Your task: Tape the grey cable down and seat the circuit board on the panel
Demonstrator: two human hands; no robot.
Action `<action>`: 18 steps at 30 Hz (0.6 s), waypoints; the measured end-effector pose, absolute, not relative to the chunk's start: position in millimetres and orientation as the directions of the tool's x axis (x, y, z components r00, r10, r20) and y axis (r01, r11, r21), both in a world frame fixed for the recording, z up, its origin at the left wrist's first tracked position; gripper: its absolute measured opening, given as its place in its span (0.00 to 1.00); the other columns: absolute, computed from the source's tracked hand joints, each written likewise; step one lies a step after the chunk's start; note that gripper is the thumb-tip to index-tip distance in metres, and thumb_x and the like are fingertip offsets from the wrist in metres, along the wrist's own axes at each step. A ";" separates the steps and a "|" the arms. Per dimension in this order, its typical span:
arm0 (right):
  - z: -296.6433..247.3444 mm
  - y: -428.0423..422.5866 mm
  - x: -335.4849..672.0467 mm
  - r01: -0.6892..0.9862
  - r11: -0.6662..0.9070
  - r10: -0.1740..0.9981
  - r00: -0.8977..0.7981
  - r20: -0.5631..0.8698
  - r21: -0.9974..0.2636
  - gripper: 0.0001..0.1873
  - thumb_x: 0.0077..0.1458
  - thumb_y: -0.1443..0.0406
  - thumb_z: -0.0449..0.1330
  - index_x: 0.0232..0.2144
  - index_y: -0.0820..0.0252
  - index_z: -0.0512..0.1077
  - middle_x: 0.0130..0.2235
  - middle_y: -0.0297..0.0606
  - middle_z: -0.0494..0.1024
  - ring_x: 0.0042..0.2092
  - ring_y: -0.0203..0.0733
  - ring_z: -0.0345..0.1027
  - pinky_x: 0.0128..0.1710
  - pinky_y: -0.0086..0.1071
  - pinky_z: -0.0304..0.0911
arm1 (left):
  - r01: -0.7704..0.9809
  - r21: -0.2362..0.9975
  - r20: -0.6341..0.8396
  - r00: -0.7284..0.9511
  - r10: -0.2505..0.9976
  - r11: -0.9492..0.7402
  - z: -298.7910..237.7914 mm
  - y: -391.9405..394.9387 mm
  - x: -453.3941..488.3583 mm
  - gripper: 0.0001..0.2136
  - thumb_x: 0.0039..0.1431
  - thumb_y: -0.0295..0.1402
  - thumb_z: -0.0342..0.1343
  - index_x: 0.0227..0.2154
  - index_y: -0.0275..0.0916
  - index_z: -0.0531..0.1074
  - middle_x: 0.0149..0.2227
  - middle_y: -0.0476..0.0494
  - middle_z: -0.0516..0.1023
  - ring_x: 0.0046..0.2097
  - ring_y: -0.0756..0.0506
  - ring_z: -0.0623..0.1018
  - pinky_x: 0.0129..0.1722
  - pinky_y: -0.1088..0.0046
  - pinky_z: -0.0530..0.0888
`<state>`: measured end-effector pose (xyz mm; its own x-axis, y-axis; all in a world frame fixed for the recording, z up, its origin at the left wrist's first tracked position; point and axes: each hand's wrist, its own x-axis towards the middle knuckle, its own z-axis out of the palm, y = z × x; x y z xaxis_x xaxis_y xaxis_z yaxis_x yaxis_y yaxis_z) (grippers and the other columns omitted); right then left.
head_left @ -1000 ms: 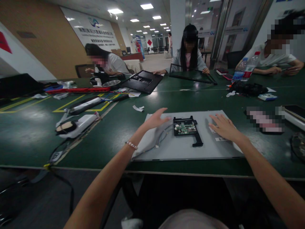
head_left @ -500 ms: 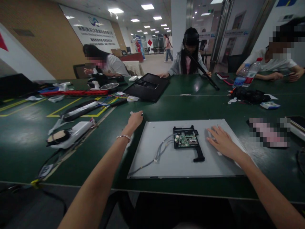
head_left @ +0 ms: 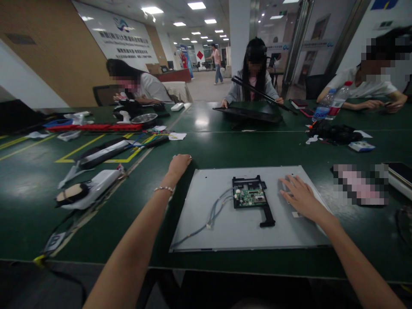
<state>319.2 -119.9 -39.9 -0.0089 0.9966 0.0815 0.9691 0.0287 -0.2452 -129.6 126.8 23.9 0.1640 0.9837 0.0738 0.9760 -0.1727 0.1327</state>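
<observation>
A flat light-grey panel [head_left: 199,201] lies in front of me, with a black plastic bracket [head_left: 267,216] near its middle. Seated in the bracket is a green circuit board [head_left: 249,197], and grey cables [head_left: 212,212] run from it toward the panel's near left corner. My right hand [head_left: 298,195] rests on the right part of the panel, fingers spread. Just beyond the far left corner, my left hand [head_left: 180,165] is on the table with its fingers curled in; whatever they may hold is hidden.
Across the table a co-worker [head_left: 254,81] handles a black panel [head_left: 249,113]; other people sit left and right. Bottles [head_left: 337,101], a black bundle [head_left: 337,131] and a phone [head_left: 358,184] lie to the right. A white device [head_left: 92,189] and red strip [head_left: 96,127] are at left.
The co-worker's black panel has swung to the right and tilted up. A white bit seen at my left fingertips no longer shows. My right hand stays on the grey panel.
</observation>
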 end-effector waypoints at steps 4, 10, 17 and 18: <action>-45.9 -118.8 323.6 0.970 0.039 0.993 -0.010 0.120 -0.239 0.29 0.66 0.51 0.42 0.62 0.53 0.63 0.68 0.46 0.58 0.69 0.61 0.44 0.63 0.59 0.49 | 0.973 -0.149 0.081 0.189 0.979 -0.176 27.9 128.6 -126.9 0.14 0.65 0.34 0.48 0.41 0.34 0.78 0.44 0.30 0.80 0.47 0.37 0.79 0.48 0.66 0.72; -46.3 -118.8 329.3 0.964 0.071 0.988 -0.033 0.149 -0.255 0.29 0.66 0.51 0.43 0.63 0.53 0.61 0.67 0.46 0.59 0.68 0.60 0.47 0.62 0.58 0.51 | 0.966 -0.219 0.110 0.161 0.981 -0.134 25.2 122.9 -109.1 0.17 0.64 0.24 0.42 0.40 0.29 0.78 0.42 0.25 0.79 0.47 0.36 0.79 0.47 0.64 0.73; -47.6 -116.8 330.5 0.963 0.087 0.987 -0.049 0.152 -0.255 0.29 0.65 0.51 0.44 0.63 0.54 0.61 0.67 0.47 0.58 0.69 0.61 0.45 0.62 0.59 0.51 | 0.966 -0.220 0.140 0.165 0.976 -0.132 20.8 127.3 -109.8 0.17 0.65 0.27 0.42 0.40 0.28 0.78 0.41 0.25 0.79 0.47 0.34 0.79 0.47 0.59 0.74; -47.5 -116.9 330.1 0.963 0.088 0.987 -0.050 0.151 -0.254 0.29 0.65 0.50 0.44 0.63 0.54 0.61 0.68 0.47 0.58 0.69 0.61 0.45 0.62 0.59 0.51 | 0.966 -0.216 0.133 0.170 0.976 -0.138 22.1 129.2 -112.2 0.17 0.65 0.28 0.43 0.40 0.28 0.78 0.41 0.25 0.80 0.47 0.34 0.79 0.47 0.60 0.74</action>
